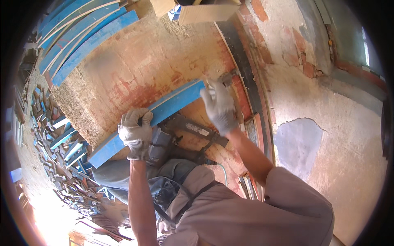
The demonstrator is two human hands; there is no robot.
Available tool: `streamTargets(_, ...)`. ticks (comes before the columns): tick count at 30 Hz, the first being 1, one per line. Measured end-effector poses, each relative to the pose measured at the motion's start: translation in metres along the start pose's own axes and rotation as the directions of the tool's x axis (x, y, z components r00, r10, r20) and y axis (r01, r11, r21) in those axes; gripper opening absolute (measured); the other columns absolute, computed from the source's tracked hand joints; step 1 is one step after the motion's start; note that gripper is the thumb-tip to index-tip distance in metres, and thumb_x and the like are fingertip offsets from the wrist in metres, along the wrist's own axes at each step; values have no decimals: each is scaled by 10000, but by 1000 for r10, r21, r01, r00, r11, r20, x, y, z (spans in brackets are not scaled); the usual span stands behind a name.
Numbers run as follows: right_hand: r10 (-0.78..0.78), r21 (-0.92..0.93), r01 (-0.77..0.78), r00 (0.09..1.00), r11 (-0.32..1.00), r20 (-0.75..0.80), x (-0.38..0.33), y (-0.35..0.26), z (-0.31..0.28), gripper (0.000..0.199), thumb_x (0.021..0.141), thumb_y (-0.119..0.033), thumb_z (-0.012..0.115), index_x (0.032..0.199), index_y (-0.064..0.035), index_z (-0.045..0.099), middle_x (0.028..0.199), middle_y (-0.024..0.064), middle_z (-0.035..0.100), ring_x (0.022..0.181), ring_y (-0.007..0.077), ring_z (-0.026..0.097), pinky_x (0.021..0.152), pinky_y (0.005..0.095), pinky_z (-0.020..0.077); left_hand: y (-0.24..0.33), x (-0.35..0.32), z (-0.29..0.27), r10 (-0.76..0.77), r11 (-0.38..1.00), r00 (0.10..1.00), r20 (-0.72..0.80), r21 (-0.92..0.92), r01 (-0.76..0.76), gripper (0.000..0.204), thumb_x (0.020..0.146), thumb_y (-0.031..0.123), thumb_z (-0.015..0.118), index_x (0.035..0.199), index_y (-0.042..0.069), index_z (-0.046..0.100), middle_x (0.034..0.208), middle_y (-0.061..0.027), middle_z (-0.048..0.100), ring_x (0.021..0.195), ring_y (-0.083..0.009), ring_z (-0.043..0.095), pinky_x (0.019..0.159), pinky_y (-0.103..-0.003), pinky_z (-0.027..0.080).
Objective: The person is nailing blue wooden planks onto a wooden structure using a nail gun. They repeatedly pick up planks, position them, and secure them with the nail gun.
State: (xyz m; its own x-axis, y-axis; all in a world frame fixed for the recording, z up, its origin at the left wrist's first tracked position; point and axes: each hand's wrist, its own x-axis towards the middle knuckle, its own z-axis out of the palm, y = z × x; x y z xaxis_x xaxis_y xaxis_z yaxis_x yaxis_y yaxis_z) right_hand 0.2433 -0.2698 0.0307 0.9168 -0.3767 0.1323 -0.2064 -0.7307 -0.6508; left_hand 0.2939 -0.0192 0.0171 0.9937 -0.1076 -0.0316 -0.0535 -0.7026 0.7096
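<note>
Fingers [137, 119] of our gloved left hand [134, 132] wrap the blue plank [164, 110], steadying it over the dusty floor [135, 65]; our right hand [219, 107] clamps its far end, nail gun [193, 130] beneath.

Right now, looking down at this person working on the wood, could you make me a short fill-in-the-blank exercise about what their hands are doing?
1. Both hands wear grey work ____.
2. The left hand grips a long plank painted ____.
3. The right hand rests at the plank's ____ end.
4. The dark power tool lies ____ the plank, between the forearms.

Missing words: gloves; blue; right; below
</note>
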Motion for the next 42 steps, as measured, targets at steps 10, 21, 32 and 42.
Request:
streamTargets(10,389,-345,-182,469,921,793,-137,-70,22,1065,781,-369,733,1521,78,111,1224,333,574,1084,452,613,941,472,496,-2,-4,5,-3,998,1000,-9,58,3,79,753,171,764,805,114,748,816,-68,705,789,-272,648,780,-392,493)
streamTargets(21,292,-188,-256,471,948,833,-85,-50,-82,839,750,-380,763,1418,-29,395,1078,261,668,1009,382,669,888,440,532,-1,-3,3,1,995,1000,-23,97,2,91,761,204,779,814,134,757,784,-52,697,738,-242,636,752,-369,487)
streamTargets(32,474,111,-736,536,668,699,2,-48,-140,121,922,-168,640,894,-51,647,536,2,530,436,106,502,429,269,421,-4,-5,3,-2,998,999,-45,66,5,91,772,207,768,825,133,753,781,-53,691,765,-247,637,746,-364,488)
streamTargets(42,487,-19,-713,459,701,743,13,-32,-133,225,897,-235,627,776,-46,643,535,37,563,461,122,535,515,282,434,-6,-5,7,-71,996,997,0,49,71,73,766,218,771,770,159,729,816,-1,699,826,-237,633,830,-387,463)
